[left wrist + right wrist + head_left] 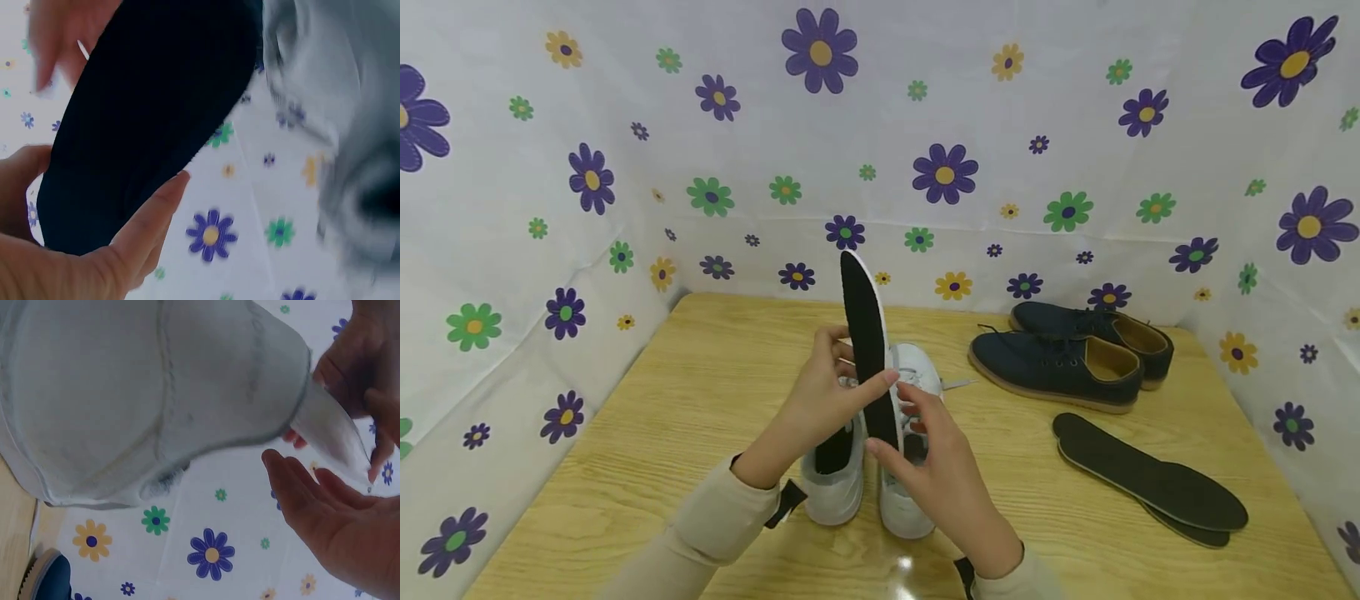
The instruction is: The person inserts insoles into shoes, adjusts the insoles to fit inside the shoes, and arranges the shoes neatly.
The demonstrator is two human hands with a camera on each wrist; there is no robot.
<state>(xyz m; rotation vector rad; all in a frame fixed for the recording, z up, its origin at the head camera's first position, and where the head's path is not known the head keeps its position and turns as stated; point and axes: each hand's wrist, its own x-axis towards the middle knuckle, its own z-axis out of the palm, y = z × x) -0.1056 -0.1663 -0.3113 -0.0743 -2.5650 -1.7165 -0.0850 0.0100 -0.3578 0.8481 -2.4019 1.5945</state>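
My left hand [820,396] grips a black insole [863,308] with a white edge, thumb across its face and fingers behind. The insole stands upright, tilted slightly, over a pair of white shoes. Around its lower end, my right hand [936,458] has its fingers spread loosely; in the right wrist view those fingers [300,487] look straight, and any contact is unclear. Below are the left white shoe [833,498], dark inside, and the right white shoe [906,517], partly covered by the hands. The left wrist view shows the insole [150,106] close up.
A pair of dark blue lace-up shoes [1052,367] stands at the back right of the wooden table [715,400]. Two dark insoles [1157,475] lie overlapping in front of them. Flowered white cloth [737,150] walls the back and sides.
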